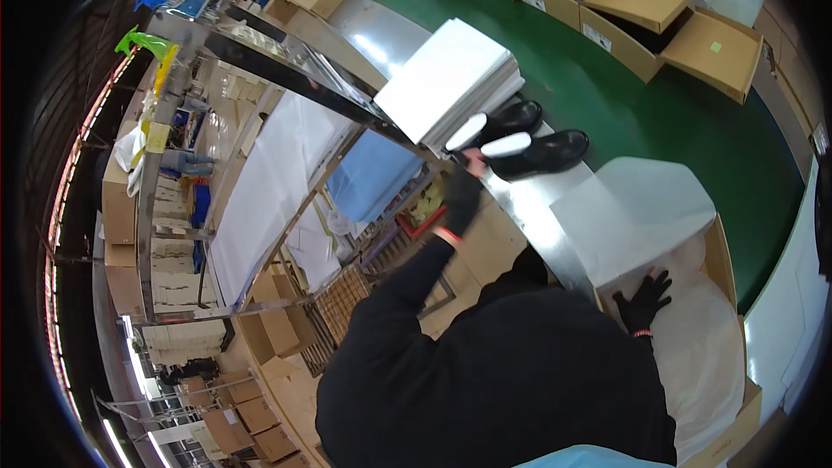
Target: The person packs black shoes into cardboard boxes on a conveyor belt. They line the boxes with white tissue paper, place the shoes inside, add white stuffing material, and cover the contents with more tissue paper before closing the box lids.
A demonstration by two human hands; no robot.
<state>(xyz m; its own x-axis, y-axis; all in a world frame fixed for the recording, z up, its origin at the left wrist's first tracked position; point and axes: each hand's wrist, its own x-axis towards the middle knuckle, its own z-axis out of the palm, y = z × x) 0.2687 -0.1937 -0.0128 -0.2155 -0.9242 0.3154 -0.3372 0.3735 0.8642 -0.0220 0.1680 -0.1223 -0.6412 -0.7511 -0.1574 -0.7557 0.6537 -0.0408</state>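
Observation:
Two glossy black shoes (559, 152) with white inserts in their openings lie side by side on a metal work surface (529, 208). At their heel ends is my left hand (464, 195), in a dark glove with bare fingertips. Its fingers are curled against the heel of the nearer shoe; the exact hold is partly hidden. My right hand (644, 301), gloved likewise, rests with fingers spread on pale wrapping paper (693, 347). That paper fills an open cardboard box (719, 264) at the right. A translucent white sheet (650, 199) stands up at the box's far side.
A stack of white sheets (451, 78) sits just beyond the shoes. Metal rack posts and a shelf with blue material (373, 173) stand at the left. Beyond the green surface (555, 69), several open cardboard boxes (641, 0) form a row. Spray bottles (147, 43) hang at the upper left.

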